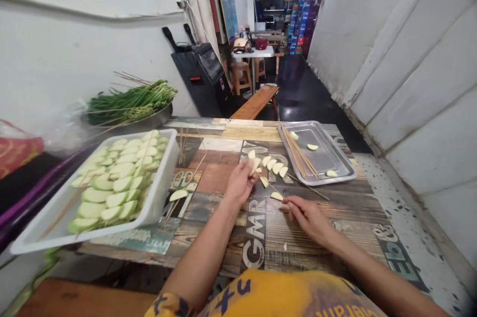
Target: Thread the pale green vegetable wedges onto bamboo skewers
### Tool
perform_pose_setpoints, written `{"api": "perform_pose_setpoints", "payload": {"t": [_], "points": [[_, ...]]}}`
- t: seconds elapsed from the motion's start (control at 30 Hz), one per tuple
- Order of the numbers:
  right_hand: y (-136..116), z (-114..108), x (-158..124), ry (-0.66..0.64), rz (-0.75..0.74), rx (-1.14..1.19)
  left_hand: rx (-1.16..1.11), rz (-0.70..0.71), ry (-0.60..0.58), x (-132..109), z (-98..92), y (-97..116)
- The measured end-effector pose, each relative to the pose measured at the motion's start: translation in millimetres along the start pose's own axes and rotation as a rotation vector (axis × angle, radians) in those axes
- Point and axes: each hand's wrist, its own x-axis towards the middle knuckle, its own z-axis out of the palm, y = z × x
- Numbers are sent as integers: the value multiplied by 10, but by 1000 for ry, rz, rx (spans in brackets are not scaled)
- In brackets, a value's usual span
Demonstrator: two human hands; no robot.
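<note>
Our left hand (240,184) pinched a pale vegetable slice (255,163) over the wooden table (223,178), fingers curled shut. Our right hand (307,215) gripped a bamboo skewer (274,189) between closed fingertips, near loose slices (276,167) beside the metal tray (328,153).

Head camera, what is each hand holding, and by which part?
The left hand pinches a pale slice at its lower edge; the right hand holds a thin skewer by its near end.
</note>
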Motion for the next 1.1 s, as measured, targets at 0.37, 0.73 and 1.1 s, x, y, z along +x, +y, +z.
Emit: {"api": "perform_pose_setpoints", "payload": {"t": [0.37,0.73,1.1], "points": [[9,59,-21,1,-20,-42,87,39,3,5,22,-72],[32,45,-39,205,-136,-97,-26,-90,0,-9,32,-84],[-13,40,-39,175,-103,-87,-22,-87,-12,-32,54,-80]]}}
